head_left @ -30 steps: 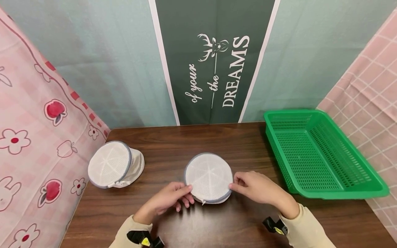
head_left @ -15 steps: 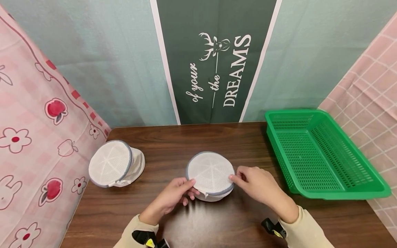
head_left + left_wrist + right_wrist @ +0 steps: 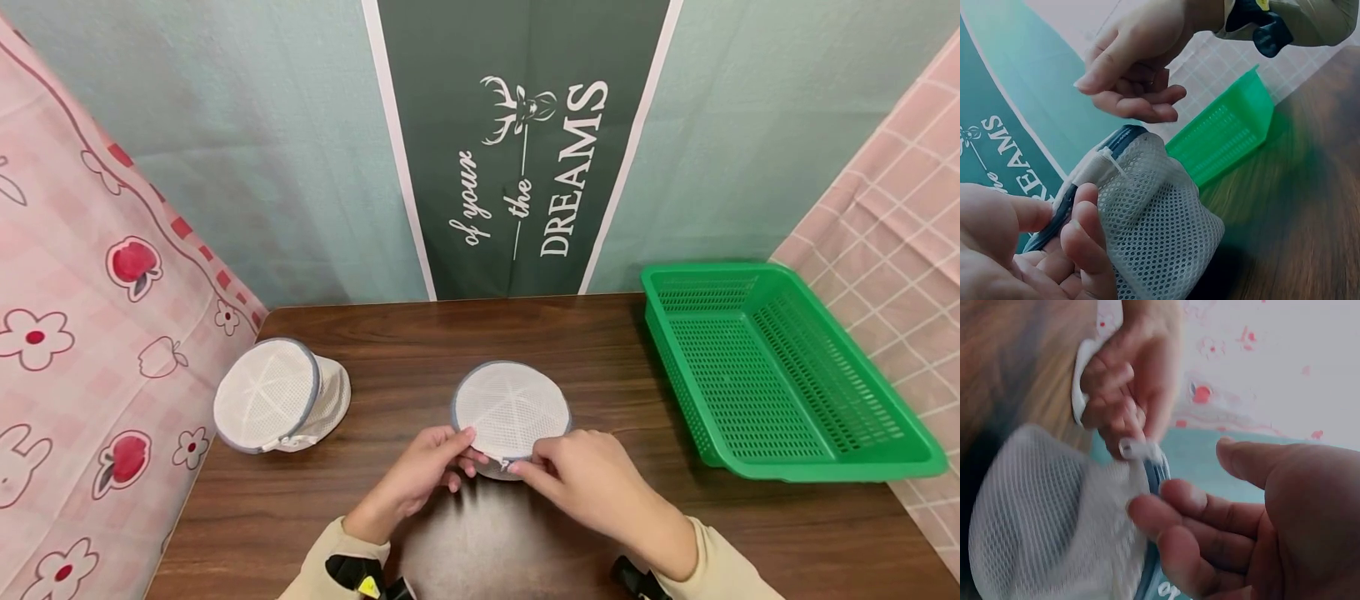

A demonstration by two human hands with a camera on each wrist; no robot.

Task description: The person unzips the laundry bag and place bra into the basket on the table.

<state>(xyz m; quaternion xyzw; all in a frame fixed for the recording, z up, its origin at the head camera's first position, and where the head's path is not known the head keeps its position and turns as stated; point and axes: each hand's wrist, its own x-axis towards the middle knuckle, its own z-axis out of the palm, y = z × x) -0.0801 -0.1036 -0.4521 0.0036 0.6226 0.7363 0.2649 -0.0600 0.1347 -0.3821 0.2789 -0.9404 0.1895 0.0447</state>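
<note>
A round white mesh laundry bag (image 3: 512,407) with a grey-blue zipper rim stands on the table in front of me. My left hand (image 3: 423,471) pinches its zipper edge at the near left, between thumb and fingers. Just beside these fingertips, the white zipper pull (image 3: 1140,450) shows in the right wrist view. My right hand (image 3: 588,483) is at the bag's near right rim, its thumb and loosely bent fingers apart near the zipper with nothing between them. In the left wrist view, the mesh side (image 3: 1160,219) hangs slightly creased below the rim.
Another white mesh bag (image 3: 266,396), also with a grey-blue rim, leans tilted on the left of the brown wooden table (image 3: 390,350). At the right stands a green plastic basket (image 3: 825,471). Patterned cloths hang around the back and sides.
My right hand has moved left along the rim, from the bag's right side toward the zipper pull. The left hand keeps its hold, and the bag has shifted slightly away and right.
</note>
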